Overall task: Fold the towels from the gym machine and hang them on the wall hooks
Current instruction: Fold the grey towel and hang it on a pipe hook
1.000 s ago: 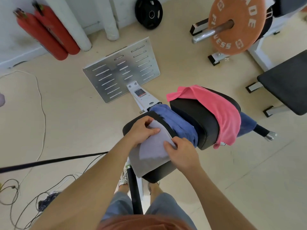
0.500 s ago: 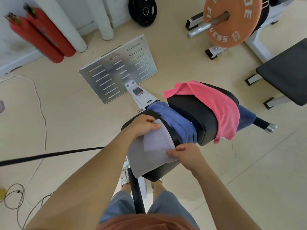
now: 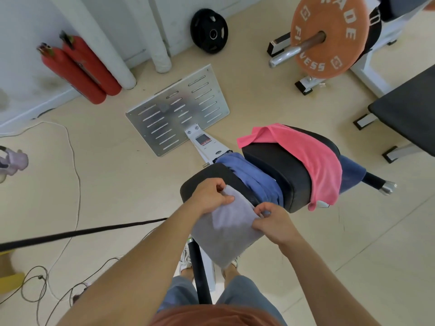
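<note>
Folding the grey towel [image 3: 226, 234] on the near pad [image 3: 200, 178].
The left hand [image 3: 209, 196] is pinching its far corner and the right hand [image 3: 273, 222] its right edge, both clamped on cloth, likely squaring the fold against the pad. The blue towel [image 3: 256, 180] and pink towel [image 3: 306, 156] are lying draped beyond.

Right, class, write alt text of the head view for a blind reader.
The left hand and right hand pinch a grey towel on a black seat pad; a blue towel and a pink towel lie beyond it.
</note>
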`<state>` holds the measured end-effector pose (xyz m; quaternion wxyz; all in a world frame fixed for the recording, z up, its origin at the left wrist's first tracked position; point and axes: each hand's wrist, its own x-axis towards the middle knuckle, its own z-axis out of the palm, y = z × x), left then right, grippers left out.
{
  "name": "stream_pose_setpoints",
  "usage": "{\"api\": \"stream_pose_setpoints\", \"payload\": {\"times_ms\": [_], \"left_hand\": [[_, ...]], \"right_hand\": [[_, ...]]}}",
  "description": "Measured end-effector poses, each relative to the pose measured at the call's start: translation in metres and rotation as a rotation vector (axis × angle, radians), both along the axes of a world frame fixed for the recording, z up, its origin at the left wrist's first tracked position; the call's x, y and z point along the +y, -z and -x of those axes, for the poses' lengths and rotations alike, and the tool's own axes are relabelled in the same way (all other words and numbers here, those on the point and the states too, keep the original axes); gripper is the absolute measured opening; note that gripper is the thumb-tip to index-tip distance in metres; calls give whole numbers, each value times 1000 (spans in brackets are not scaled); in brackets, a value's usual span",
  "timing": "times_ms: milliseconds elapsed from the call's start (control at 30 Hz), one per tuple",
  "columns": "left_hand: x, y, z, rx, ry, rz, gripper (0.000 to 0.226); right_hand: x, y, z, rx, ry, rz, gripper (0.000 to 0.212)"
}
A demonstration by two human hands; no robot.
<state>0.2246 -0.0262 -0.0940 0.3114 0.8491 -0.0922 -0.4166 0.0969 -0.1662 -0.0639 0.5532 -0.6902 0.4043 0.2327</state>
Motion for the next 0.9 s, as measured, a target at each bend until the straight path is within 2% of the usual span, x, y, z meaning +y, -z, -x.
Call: {"api": "stream_pose_setpoints", "payload": {"times_ms": [67, 133, 234, 334, 467, 601, 734, 801, 901], "left_hand": [[2, 1, 6, 42, -74, 2, 29], [9, -6, 10, 171, -208, 66, 27], [25, -29, 15, 380, -433, 345, 23], [37, -60, 21, 420, -551, 613, 25], [55, -110, 28, 328, -584, 778, 25], [81, -154, 29, 93, -627, 786, 17], [117, -187, 31, -124, -713, 811, 10], [142, -202, 34, -175, -734, 864, 12], [192, -219, 41, -283, -743, 893, 14]], "right_hand": [[-3, -4, -3, -21, 11, -7, 16], [-9, -12, -9, -51, 3, -14, 18], [-20, -32, -18, -110, -39, -44, 20], [-25, -60, -29, -168, -121, -93, 13], [-20, -97, -44, -323, -227, -94, 17], [-2, -134, -52, -475, -330, -102, 16], [31, -176, -52, -653, -666, -6, 16], [57, -190, -49, -720, -796, 99, 18], [106, -198, -44, -797, -986, 431, 8]]}}
